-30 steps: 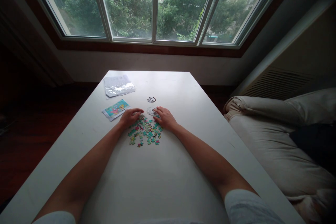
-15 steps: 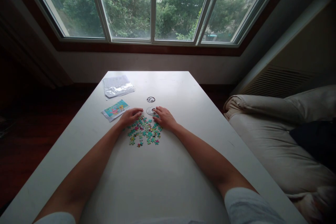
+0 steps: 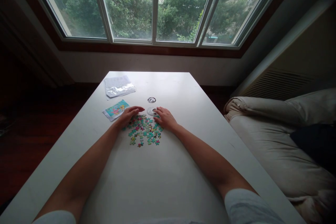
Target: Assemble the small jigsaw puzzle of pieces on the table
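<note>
A loose heap of small jigsaw puzzle pieces (image 3: 144, 130), mostly teal with some pink and yellow, is spread on the white table (image 3: 157, 182). My left hand (image 3: 129, 115) rests at the heap's upper left edge, fingers stretched inward and nothing seen in its grasp. On the opposite side, my right hand (image 3: 166, 118) lies palm down with fingers apart, covering a few pieces. Its fingertips reach the rim of a clear round disc (image 3: 150, 111). Just beyond that lies a smaller round item with a dark-and-light pattern (image 3: 151, 100).
Left of the heap is a colourful picture card (image 3: 117, 109), close to my left hand. Farther back lies a clear plastic bag with papers (image 3: 120, 86). A beige sofa (image 3: 262, 140) stands along the right side, and a window (image 3: 154, 7) is beyond the table.
My left hand has shifted slightly left, its fingers straighter, and more pieces show beside it. My right hand stays almost in place. The whole view has moved a little.
</note>
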Tool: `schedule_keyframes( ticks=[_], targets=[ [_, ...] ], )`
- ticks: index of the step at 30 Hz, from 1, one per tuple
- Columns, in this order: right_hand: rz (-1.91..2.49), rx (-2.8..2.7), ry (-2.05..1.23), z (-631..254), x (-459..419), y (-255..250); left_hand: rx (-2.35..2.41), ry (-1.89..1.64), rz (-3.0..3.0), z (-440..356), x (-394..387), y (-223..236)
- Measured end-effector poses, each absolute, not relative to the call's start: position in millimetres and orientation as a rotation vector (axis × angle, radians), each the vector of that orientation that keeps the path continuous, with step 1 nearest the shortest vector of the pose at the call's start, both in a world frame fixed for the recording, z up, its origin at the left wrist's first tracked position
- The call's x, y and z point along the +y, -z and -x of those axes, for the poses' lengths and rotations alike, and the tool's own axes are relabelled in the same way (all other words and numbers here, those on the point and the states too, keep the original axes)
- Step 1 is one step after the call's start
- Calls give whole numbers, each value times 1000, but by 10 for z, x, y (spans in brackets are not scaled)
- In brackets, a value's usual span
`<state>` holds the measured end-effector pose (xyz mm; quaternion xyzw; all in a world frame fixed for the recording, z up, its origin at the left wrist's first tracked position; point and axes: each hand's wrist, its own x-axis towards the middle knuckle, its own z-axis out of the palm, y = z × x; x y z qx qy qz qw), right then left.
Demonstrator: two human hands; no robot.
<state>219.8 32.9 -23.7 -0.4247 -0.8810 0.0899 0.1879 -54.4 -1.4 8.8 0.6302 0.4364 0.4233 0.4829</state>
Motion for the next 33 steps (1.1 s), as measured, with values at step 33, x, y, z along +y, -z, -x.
schedule_keyframes(
  ticks=[33],
  targets=[
    [1179, -2475, -243, -2201, 316, 226, 1011, -1161, -1240, 604, 98, 90]
  ],
)
